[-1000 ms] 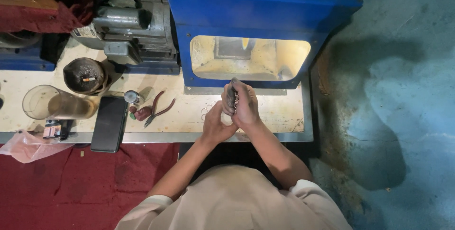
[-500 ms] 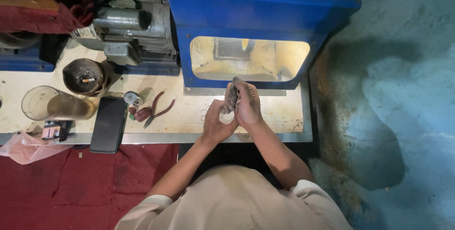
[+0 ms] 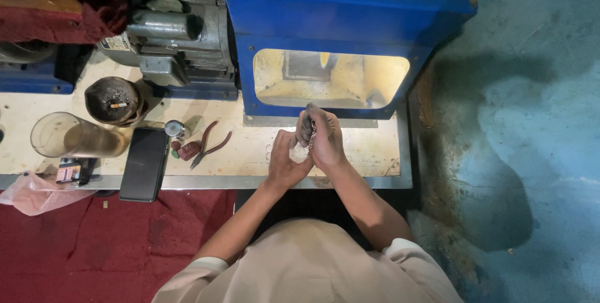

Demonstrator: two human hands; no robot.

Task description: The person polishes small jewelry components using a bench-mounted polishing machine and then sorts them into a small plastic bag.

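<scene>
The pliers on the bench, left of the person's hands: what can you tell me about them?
The pliers lie flat on the pale, stained benchtop, untouched by either hand. They look like dark metal, with two thin curved handles spread apart and pointing up and right, towards the blue machine. The jaw end points down and left, close to a small reddish lump; whether they touch cannot be told. A black phone lies just to their left. The jaws are too small to make out.

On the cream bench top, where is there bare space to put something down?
The bench top is bare right of the right hand, below the blue machine. A narrower patch lies between the pliers and the left hand. The left end is crowded: phone, glass, ashtray.
</scene>
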